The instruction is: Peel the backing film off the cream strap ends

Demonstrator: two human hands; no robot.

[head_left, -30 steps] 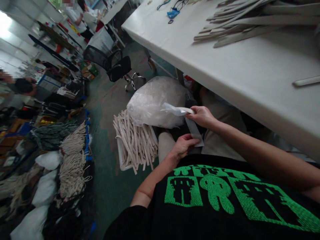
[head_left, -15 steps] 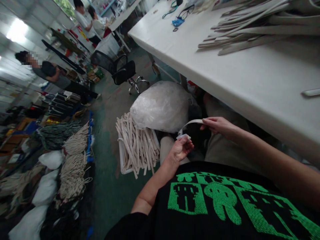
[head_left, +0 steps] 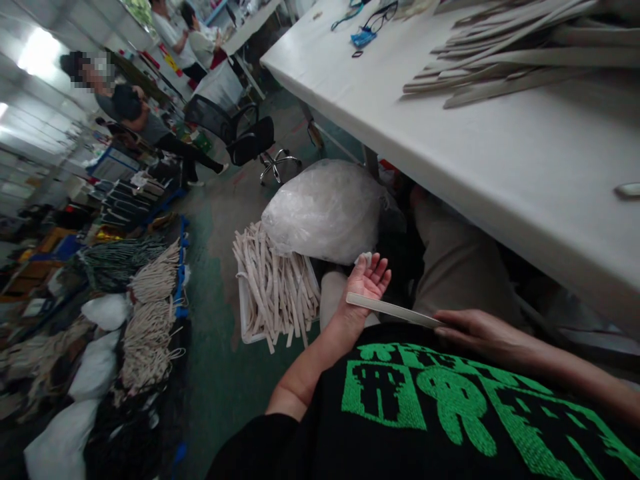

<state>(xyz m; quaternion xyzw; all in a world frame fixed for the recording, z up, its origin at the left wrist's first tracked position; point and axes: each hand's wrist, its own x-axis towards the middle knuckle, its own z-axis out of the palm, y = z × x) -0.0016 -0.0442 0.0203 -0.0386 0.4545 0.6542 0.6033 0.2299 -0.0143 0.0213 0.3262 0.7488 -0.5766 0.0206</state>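
My right hand (head_left: 465, 328) is closed on one end of a narrow beige strap (head_left: 393, 309). The strap sticks out nearly straight to the left, and its free end lies in front of my left wrist. Palm up, my left hand (head_left: 369, 283) pinches a small white wad (head_left: 364, 259), perhaps cloth, at the thumb and first finger; its other fingers are loosely curled. Both hands are over my lap, below the table's edge. Beyond the left hand rests a large clear plastic bag (head_left: 325, 210). Many similar straps (head_left: 275, 287) fill a white bin (head_left: 244, 313) to the left.
On the white table (head_left: 380, 100) lie a pile of flat straps (head_left: 520, 60), glasses (head_left: 384, 17) and a blue packet (head_left: 363, 37). An office chair (head_left: 250, 137) stands beyond the bag. Bundled straps (head_left: 150, 347) cover the floor at left. A person (head_left: 145, 120) stands farther off.
The strap has come out of my left hand's grasp. My right hand has drawn it down toward my body, and it now points left. The left hand's fingers have opened somewhat around the white wad.
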